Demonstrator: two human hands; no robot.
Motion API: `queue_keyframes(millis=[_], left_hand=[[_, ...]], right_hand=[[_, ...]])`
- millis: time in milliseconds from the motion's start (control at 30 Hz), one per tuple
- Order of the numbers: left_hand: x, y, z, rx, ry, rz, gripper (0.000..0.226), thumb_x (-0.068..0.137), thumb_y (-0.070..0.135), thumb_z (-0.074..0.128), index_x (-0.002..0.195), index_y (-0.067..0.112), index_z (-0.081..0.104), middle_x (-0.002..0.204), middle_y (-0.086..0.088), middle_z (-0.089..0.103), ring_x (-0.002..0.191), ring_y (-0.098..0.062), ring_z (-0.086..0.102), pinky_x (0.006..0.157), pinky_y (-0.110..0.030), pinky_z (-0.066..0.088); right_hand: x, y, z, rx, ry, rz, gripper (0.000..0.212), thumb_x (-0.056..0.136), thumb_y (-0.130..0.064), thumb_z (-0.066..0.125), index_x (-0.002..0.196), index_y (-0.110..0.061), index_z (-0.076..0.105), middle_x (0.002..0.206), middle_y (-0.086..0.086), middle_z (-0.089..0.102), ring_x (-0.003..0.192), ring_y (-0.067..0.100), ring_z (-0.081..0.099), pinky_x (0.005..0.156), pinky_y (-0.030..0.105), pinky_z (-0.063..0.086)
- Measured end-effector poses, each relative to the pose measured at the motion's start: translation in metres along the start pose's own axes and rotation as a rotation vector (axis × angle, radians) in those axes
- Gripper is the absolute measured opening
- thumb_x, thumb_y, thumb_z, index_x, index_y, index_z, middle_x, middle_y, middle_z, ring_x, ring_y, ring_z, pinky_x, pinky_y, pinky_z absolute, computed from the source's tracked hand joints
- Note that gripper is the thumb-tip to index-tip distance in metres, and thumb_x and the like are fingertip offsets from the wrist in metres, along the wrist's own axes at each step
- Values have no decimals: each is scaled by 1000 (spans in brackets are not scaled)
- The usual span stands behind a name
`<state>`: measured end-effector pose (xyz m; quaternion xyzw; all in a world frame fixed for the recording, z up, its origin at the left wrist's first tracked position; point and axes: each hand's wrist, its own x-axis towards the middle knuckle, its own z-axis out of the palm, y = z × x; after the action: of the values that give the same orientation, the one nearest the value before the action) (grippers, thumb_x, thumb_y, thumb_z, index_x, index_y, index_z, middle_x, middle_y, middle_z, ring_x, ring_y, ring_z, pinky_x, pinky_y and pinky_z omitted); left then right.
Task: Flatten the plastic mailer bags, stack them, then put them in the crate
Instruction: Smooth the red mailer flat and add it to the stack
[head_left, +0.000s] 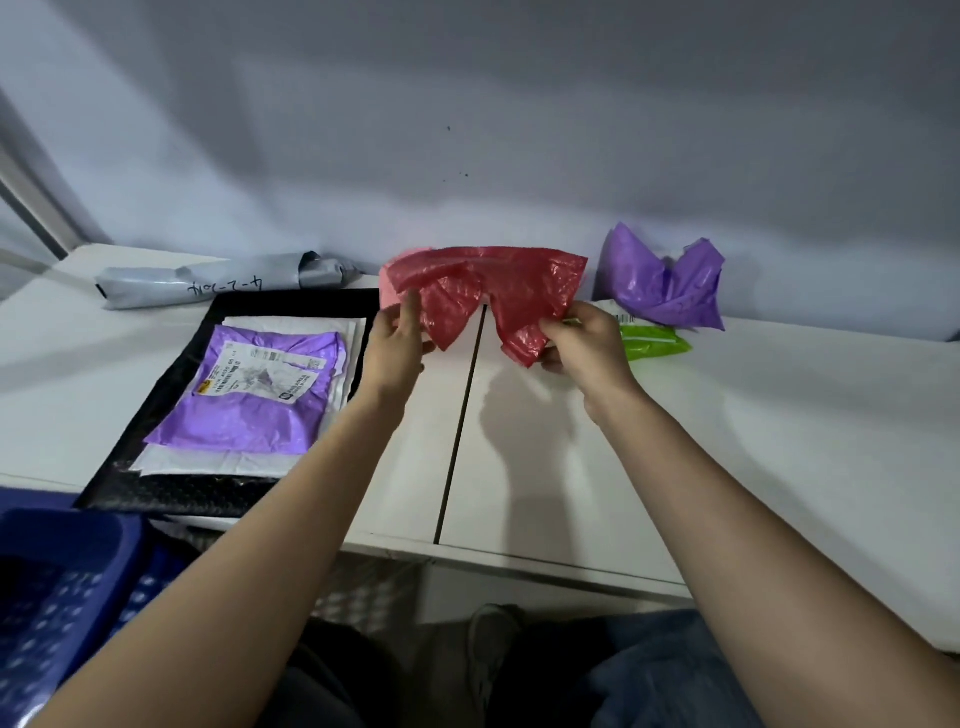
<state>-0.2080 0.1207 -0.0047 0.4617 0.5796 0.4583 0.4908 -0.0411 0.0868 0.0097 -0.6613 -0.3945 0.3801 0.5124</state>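
We are holding the crumpled red mailer (488, 291) above the table (779, 415), our left hand (397, 343) pinching its left edge and our right hand (584, 345) gripping its lower right corner. The flattened stack (249, 395) is lying left; bare table is showing below; the blue crate (62, 582) is sitting at lower left.

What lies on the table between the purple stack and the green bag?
Head view: bare white table with a dark seam; both hands hold the red bag above it.
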Motion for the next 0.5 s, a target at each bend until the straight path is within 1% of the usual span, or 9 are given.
queue_keyframes(millis=[67, 100, 167, 200, 233, 300, 367, 433, 500], left_hand=[[-6, 2, -6, -120, -15, -6, 42, 98, 43, 39, 119, 9, 52, 104, -6, 63, 79, -14, 63, 73, -28, 49], [-8, 2, -8, -157, 3, 6, 35, 98, 40, 42, 111, 11, 56, 100, -6, 63, 76, -14, 62, 71, -28, 51], [-9, 3, -12, -197, 42, 10, 20, 98, 31, 47, 92, 15, 57, 91, -6, 63, 75, -15, 61, 66, -24, 53], [-9, 3, -13, -209, 57, 5, 17, 97, 27, 48, 85, 17, 55, 87, -5, 62, 73, -15, 60, 62, -22, 54], [-7, 3, -14, -217, 61, 0, 17, 97, 24, 49, 82, 17, 54, 83, -4, 61, 70, -14, 58, 59, -20, 54], [-6, 5, -14, -228, 47, 15, 17, 96, 20, 51, 80, 16, 54, 81, -4, 60, 69, -15, 57, 55, -19, 55], [-8, 7, -11, -239, 26, 34, 17, 97, 19, 49, 82, 14, 56, 82, -5, 61, 70, -16, 59, 53, -18, 55], [-10, 7, -6, -250, 26, 35, 19, 99, 24, 45, 90, 12, 57, 83, -4, 62, 69, -15, 61, 51, -18, 54], [-11, 8, -2, -240, 50, 34, 26, 101, 30, 40, 98, 10, 55, 84, -3, 62, 70, -15, 62, 48, -17, 53]], right_hand=[[-9, 0, -2, -18, -60, -8, 14, 85, -7, 57, 91, -20, 60, 90, 12, 66, 79, 26, 63, 66, 37, 51], [-13, 1, -3, -24, -83, -8, 15, 86, -7, 56, 92, -21, 59, 90, 9, 66, 78, 24, 63, 64, 33, 50], [-18, 5, -3, -13, -97, 0, 8, 90, -14, 55, 94, -20, 56, 89, 6, 64, 75, 22, 62, 61, 29, 48], [-19, 6, -3, 7, -89, 18, 2, 92, -19, 53, 93, -19, 55, 88, 5, 63, 71, 21, 62, 61, 29, 48], [-19, 6, -3, 41, -72, 35, 7, 94, -24, 51, 90, -20, 54, 86, 4, 62, 67, 19, 61, 61, 29, 49], [-18, 3, -3, 107, -34, 60, 17, 97, -30, 46, 82, -23, 51, 84, 2, 61, 66, 18, 61, 62, 31, 51], [-15, -1, -4, 136, 7, 52, 19, 98, -32, 44, 82, -25, 52, 92, 4, 63, 77, 22, 63, 70, 37, 54], [-14, -1, -2, 112, 53, 23, 18, 98, -31, 43, 83, -27, 52, 101, 9, 66, 88, 27, 65, 79, 45, 54], [-12, 2, -1, 42, 107, -31, 18, 94, -35, 45, 80, -29, 53, 101, 11, 67, 94, 32, 65, 87, 52, 53]])
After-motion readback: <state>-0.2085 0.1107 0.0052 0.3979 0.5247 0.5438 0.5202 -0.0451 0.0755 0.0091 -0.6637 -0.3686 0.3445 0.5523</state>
